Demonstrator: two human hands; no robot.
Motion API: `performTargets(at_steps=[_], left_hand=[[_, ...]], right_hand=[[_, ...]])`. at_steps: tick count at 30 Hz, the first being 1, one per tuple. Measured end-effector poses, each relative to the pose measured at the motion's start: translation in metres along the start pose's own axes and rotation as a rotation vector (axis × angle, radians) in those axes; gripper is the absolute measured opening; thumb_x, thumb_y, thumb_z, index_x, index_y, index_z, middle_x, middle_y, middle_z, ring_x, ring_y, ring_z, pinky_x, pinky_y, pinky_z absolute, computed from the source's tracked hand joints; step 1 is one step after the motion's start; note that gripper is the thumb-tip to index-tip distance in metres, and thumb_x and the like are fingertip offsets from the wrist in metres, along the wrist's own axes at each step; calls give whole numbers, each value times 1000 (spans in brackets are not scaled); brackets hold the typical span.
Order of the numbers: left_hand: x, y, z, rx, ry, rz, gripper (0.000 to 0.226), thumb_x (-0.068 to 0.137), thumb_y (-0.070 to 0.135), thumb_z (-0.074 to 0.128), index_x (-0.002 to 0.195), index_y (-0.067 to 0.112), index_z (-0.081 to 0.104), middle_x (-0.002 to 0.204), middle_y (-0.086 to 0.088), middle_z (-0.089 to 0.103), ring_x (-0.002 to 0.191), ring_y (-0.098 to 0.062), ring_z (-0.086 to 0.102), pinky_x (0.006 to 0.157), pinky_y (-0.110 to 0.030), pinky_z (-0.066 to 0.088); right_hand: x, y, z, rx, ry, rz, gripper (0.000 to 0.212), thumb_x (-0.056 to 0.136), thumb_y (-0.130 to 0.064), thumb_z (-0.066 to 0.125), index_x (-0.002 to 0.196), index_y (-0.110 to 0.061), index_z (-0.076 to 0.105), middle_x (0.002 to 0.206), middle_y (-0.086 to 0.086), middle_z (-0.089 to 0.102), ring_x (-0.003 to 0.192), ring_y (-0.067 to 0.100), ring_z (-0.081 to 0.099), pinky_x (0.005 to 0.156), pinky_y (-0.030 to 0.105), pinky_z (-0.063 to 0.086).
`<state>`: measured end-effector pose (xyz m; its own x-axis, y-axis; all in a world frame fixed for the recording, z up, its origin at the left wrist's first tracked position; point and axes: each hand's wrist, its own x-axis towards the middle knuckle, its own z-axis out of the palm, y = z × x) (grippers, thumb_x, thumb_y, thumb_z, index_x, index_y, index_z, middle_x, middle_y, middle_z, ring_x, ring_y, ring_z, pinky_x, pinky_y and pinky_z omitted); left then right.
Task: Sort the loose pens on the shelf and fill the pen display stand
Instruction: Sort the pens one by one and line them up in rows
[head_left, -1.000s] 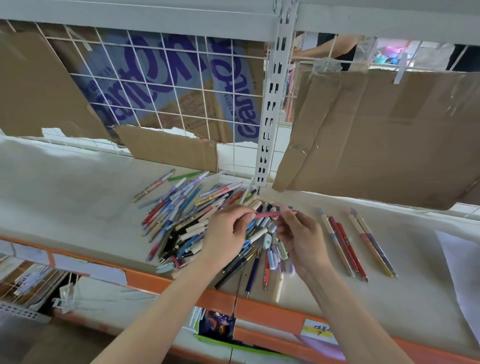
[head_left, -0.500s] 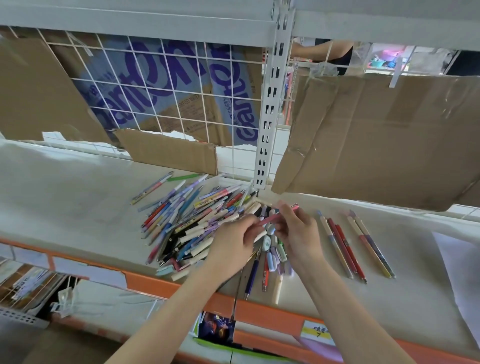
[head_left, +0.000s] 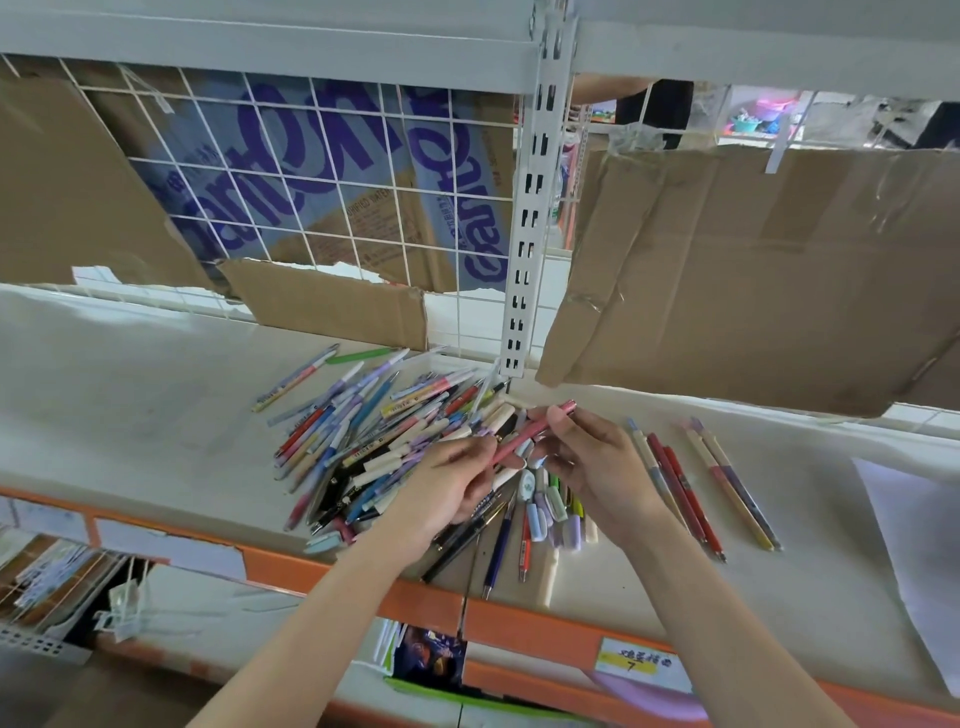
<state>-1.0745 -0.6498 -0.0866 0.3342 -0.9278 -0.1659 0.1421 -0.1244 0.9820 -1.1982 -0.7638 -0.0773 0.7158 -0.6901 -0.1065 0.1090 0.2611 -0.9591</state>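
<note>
Pink pen (head_left: 530, 432) being held up just above the pile of loose pens (head_left: 384, 441), slanting from near-left up to far-right. Left hand (head_left: 447, 483) pinching the lower end between thumb and fingertips, other fingers curled; right hand (head_left: 587, 457) pinching the upper part, thumb (head_left: 563, 422) lying on the barrel. Likely handling as light, stiff and smooth, so probably needing only a gentle pinch at mid-barrel, away from tip and clicker. Looking slippery if squeezed at the tapered end. Heap sprawling across the shelf (head_left: 156, 405), left of centre, barrels crossing and probably rolling easily when disturbed. Sorted pens (head_left: 691, 483) lying in neat pairs to the right, well apart from the heap. Display stand not showing anywhere.
</note>
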Motion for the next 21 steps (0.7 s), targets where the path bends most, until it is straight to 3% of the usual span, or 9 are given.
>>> performTargets(at_steps=[3,8,13,17,19,21], left_hand=[[-4,2,1,2,-3,74,27,96,20,46,82,20,70,52,5,44,37,-5,23,35,-16,18],[-6,2,7,147,79,139,21,90,19,60,80,34,69,55,10,50,44,-3,35,42,-15,26],[-2,-5,9,204,159,174,17,88,16,63,76,29,63,63,10,59,44,4,44,44,-7,32],[3,-13,6,405,150,149,12,89,22,61,81,31,61,76,12,67,69,-1,61,68,-23,49],[6,-14,-3,534,163,153,15,90,23,58,85,37,57,84,15,66,81,4,61,77,-14,48],[10,-11,-17,638,230,164,16,92,23,55,87,39,52,88,18,62,81,8,58,72,-4,43]], right_hand=[[-2,-5,1,8,-9,-17,26,78,-31,60,84,-7,68,72,4,64,67,17,53,66,28,41],[-2,-8,3,0,54,-24,30,68,-39,65,71,-10,59,61,3,54,54,10,48,60,25,39],[-1,-2,1,-65,-9,-47,13,87,-20,60,84,-7,59,73,4,63,67,14,56,65,28,42],[5,0,-5,-277,56,-107,9,94,-12,53,94,-9,61,69,-2,66,54,8,53,51,19,42],[13,-1,-18,-485,155,-124,14,95,-17,53,102,-9,61,61,-3,59,45,4,45,46,17,37],[20,-2,-38,-777,243,-135,23,95,-28,52,110,-12,60,65,-3,56,50,3,48,51,17,39]])
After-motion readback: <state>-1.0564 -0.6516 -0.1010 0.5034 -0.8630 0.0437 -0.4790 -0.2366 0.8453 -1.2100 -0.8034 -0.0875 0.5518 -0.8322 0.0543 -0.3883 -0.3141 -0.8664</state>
